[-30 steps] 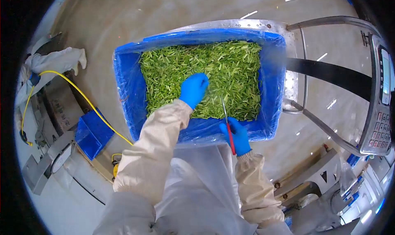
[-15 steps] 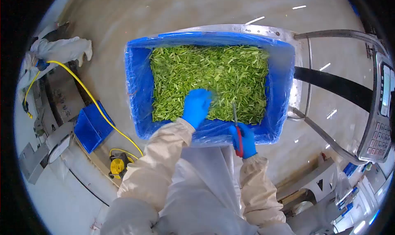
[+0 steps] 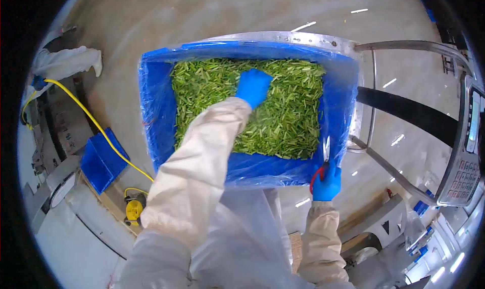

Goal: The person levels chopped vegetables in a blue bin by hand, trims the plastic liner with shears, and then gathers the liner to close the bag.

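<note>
A blue bin (image 3: 157,102) lined with clear plastic stands in front of me, with a thick layer of chopped green vegetable stalks (image 3: 288,117) in it. My left hand (image 3: 254,88), in a blue glove, reaches to the far part of the bin and touches the pieces. Its fingers point down and away, so I cannot see how they are bent or if they hold any. At the near right corner of the bin, my right hand (image 3: 326,184), gloved in blue too, grips red-handled scissors (image 3: 326,151). The blades point away from me, slightly parted.
The bin rests on a metal platform (image 3: 338,42) with a tubular frame. A weighing scale display (image 3: 467,142) is at the right. On the left are a yellow hose (image 3: 93,119), a smaller blue crate (image 3: 103,157) and another person's white-clad leg (image 3: 70,62).
My left hand has moved away from me, from the near middle to the far part of the bin. My right hand with the scissors has shifted right, to the bin's near corner.
</note>
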Motion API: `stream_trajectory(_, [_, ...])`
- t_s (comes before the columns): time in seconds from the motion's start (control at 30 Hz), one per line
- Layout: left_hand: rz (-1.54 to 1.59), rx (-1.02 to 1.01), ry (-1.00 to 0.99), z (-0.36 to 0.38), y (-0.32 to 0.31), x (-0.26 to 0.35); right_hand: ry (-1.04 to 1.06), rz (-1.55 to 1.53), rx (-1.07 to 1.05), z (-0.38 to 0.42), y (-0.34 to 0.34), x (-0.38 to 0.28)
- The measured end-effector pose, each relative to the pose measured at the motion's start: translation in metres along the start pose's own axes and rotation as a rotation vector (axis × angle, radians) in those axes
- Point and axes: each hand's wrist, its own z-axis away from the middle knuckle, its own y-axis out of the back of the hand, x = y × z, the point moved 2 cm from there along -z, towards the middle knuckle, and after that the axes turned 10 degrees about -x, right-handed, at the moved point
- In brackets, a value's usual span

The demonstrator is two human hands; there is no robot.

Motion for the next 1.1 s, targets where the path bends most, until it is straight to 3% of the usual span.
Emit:
stream_trajectory(0.03, [0.006,0.010,-0.003,-0.013,-0.013,0.016,0.006,0.032,-0.009,0.001,-0.002,-0.001])
stream_trajectory(0.1, [-0.025,0.314,0.105,-0.025,-0.037,0.041,0.001,0.067,-0.023,0.002,-0.006,0.002])
stream_trajectory(0.13, [-0.019,0.317,0.101,-0.027,-0.040,0.050,-0.001,0.074,-0.018,0.001,-0.008,0.002])
stream_trajectory(0.2, [0.094,0.067,0.237,-0.029,-0.050,0.060,-0.043,0.005,0.003,0.002,-0.009,0.001])
stream_trajectory(0.33, [-0.053,0.177,0.223,-0.029,-0.059,0.066,-0.010,-0.031,-0.023,0.001,-0.008,0.001])
stream_trajectory(0.47, [-0.083,0.156,0.119,-0.031,-0.064,0.059,0.030,-0.064,-0.040,-0.001,-0.002,0.000])
stream_trajectory(0.53, [-0.120,0.112,0.053,-0.018,-0.057,0.053,0.010,-0.074,-0.044,0.000,-0.004,0.002])
stream_trajectory(0.6, [-0.278,-0.143,-0.053,-0.001,-0.042,0.051,-0.005,-0.090,-0.051,0.001,-0.005,0.003])
stream_trajectory(0.63, [-0.277,-0.367,-0.018,0.008,-0.023,0.053,-0.019,-0.111,-0.040,0.000,-0.005,0.003])
stream_trajectory(0.67, [-0.287,-0.374,-0.017,0.017,-0.021,0.049,-0.034,-0.132,-0.029,0.001,-0.005,0.004])
stream_trajectory(0.73, [0.041,-0.227,-0.016,0.033,-0.015,0.034,-0.004,-0.150,-0.002,-0.001,-0.002,0.002])
stream_trajectory(0.77, [0.164,-0.059,-0.111,0.035,-0.035,0.014,-0.032,-0.168,-0.010,-0.001,0.000,0.001])
stream_trajectory(0.8, [0.158,-0.065,-0.112,0.040,-0.029,0.013,-0.060,-0.183,-0.017,-0.001,0.002,0.001])
stream_trajectory(0.87, [0.161,0.209,-0.039,0.054,-0.003,0.021,-0.065,-0.192,-0.017,0.000,0.004,0.001])
stream_trajectory(0.93, [0.130,0.246,0.005,0.056,-0.004,0.026,-0.104,-0.276,-0.016,0.000,0.006,0.001])
stream_trajectory(1.03, [0.121,0.137,0.035,0.048,-0.026,0.028,-0.126,-0.302,-0.016,0.001,0.009,-0.001])
stream_trajectory(1.1, [0.042,0.219,-0.082,0.042,-0.034,0.036,-0.132,-0.300,-0.015,0.004,0.008,0.002])
